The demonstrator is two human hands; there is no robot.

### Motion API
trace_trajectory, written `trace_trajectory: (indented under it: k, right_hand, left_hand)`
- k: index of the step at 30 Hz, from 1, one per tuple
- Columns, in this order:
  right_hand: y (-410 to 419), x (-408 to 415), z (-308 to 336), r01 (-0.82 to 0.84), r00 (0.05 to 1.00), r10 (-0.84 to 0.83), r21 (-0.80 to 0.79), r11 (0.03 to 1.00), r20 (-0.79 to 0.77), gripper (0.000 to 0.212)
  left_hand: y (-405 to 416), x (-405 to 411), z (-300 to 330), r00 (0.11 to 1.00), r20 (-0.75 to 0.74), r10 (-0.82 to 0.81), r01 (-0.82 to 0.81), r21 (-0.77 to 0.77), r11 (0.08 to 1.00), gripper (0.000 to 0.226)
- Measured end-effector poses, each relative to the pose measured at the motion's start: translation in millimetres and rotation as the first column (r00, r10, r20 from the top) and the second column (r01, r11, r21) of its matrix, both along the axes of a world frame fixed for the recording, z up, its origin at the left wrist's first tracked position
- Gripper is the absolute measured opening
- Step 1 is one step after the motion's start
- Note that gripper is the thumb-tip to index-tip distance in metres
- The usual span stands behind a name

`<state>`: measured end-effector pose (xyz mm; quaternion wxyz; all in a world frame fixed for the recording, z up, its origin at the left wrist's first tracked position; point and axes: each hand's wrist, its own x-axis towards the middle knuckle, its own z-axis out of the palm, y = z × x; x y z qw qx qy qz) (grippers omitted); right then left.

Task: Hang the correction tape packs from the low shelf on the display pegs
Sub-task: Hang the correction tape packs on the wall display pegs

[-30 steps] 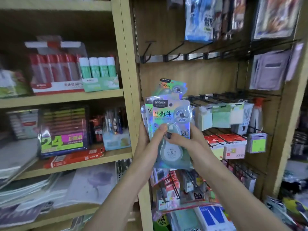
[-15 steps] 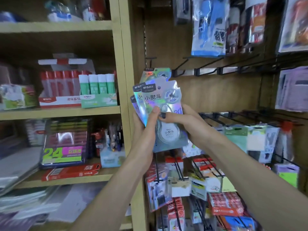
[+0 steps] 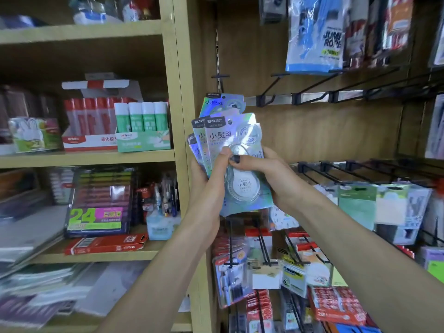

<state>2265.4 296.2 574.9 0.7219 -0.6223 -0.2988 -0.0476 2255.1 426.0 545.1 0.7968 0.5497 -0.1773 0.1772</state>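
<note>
A fanned stack of shiny holographic correction tape packs (image 3: 228,140) is held up in front of the wooden back panel. My left hand (image 3: 206,186) grips the stack from the left, thumb across the front pack. My right hand (image 3: 271,179) holds the front pack from the right, its thumb meeting the left thumb. An empty black display peg (image 3: 269,88) juts out just above and right of the packs, with more empty pegs (image 3: 312,92) along the same rail.
Hanging blue packages (image 3: 314,37) fill the row above. Below the hands, pegs carry sticky notes (image 3: 358,203) and red stationery packs (image 3: 336,306). The wooden upright (image 3: 182,92) divides off left shelves with glue stick boxes (image 3: 141,126) and pen sets (image 3: 98,203).
Both hands have lifted the stack of packs upward, from level with the sticky-note pegs toward the empty peg rail. The view has tilted up with them.
</note>
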Motion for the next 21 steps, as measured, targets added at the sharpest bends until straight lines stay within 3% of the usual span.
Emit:
trace_trajectory:
  k: [14, 21]
  right_hand:
    - [-3.4, 1.4, 7.5, -0.023, 0.997, 0.023, -0.003, 1.000, -0.069, 0.019]
    - [-1.2, -4.4, 17.3, -0.038, 0.997, 0.035, -0.034, 0.999, -0.074, 0.021]
  left_hand:
    - [1.0, -0.6, 6.1, 0.994, -0.077, -0.078, 0.079, 0.014, 0.997, 0.050]
    - [1.6, 2.6, 8.6, 0.997, -0.068, -0.039, 0.040, 0.007, 0.999, 0.071]
